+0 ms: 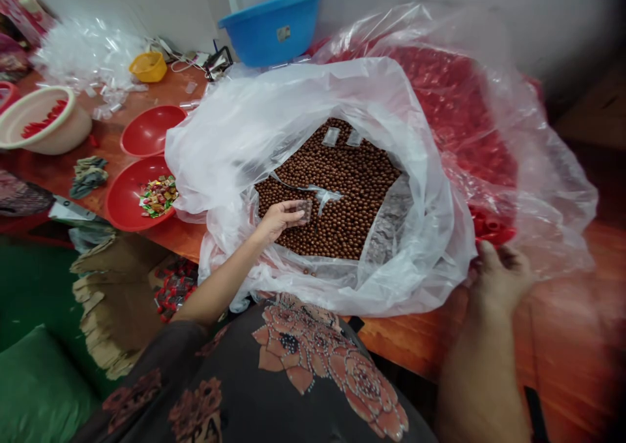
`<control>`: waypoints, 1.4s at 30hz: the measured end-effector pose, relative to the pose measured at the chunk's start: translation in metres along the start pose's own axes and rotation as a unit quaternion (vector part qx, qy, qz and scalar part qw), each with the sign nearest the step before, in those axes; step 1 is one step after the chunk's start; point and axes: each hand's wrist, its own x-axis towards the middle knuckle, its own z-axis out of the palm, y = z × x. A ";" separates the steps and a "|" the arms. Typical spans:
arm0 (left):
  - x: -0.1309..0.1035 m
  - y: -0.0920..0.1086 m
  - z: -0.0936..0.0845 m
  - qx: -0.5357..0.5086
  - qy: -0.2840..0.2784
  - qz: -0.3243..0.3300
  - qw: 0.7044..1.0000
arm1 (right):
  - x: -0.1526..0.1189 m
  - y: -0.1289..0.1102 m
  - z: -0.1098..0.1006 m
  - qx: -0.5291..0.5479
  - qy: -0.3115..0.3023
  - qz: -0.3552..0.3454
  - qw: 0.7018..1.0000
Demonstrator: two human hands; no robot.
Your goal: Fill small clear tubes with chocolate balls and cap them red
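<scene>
My left hand (282, 220) pinches a small clear plastic container (306, 211) between thumb and fingers, just over a mass of shiny brown balls (337, 228). These fill a large white plastic bag (425, 136) whose mouth is folded wide. Two more clear containers, one of them a clear tube (331, 136), lie on top of the balls at the far side. To the right, my right hand (506, 270), somewhat blurred, reaches to red plastic caps (491, 226) at the opening of a clear bag (552, 188). Its fingers look bent and apart; the tips are partly hidden.
Left of the white bag, a red bowl (117, 198) holds wrapped candies (159, 195), beside another red bowl (147, 132). Farther left stands a cream tub (73, 126) with red pieces. A blue basin (274, 29), yellow basket (148, 67) and heaped clear tubes (88, 51) line the back.
</scene>
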 end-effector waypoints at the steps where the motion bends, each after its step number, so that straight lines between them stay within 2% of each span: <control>1: -0.007 0.003 0.001 -0.006 -0.004 -0.008 1.000 | -0.001 -0.007 -0.002 0.025 0.027 0.006 0.999; 4: -0.027 0.009 0.006 -0.006 -0.017 -0.011 1.000 | -0.014 -0.044 -0.010 0.104 0.070 -0.017 0.992; 7: -0.042 0.011 0.012 0.001 -0.039 0.000 0.999 | -0.050 -0.096 -0.010 0.147 0.003 -0.079 0.986; 10: -0.051 0.008 0.020 0.020 -0.066 0.020 0.997 | -0.096 -0.142 0.005 0.181 -0.143 -0.037 0.972; 12: -0.056 0.005 0.024 0.041 -0.088 0.035 0.995 | -0.123 -0.159 0.021 0.170 -0.261 -0.011 0.950; 14: -0.061 0.003 0.028 0.062 -0.110 0.043 0.991 | -0.143 -0.165 0.040 0.153 -0.369 0.002 0.917; 17: -0.069 0.000 0.031 0.087 -0.132 0.039 0.987 | -0.161 -0.160 0.064 0.136 -0.442 -0.017 0.886; 20: -0.075 -0.003 0.034 0.100 -0.144 0.040 0.984 | -0.172 -0.154 0.078 0.107 -0.459 -0.056 0.880; 25: -0.078 -0.011 0.037 0.142 -0.123 0.080 0.979 | -0.183 -0.152 0.082 0.127 -0.460 -0.008 0.879; 28: -0.078 -0.013 0.039 0.170 -0.112 0.110 0.973 | -0.185 -0.150 0.080 0.107 -0.459 -0.030 0.882; 32: -0.080 -0.010 0.040 0.187 -0.104 0.127 0.969 | -0.187 -0.146 0.075 0.066 -0.450 -0.146 0.879; 37: -0.081 -0.008 0.040 0.190 -0.117 0.120 0.967 | -0.192 -0.138 0.074 0.021 -0.415 -0.329 0.848; 42: -0.084 -0.005 0.041 0.196 -0.122 0.099 0.968 | -0.197 -0.125 0.078 -0.004 -0.374 -0.437 0.818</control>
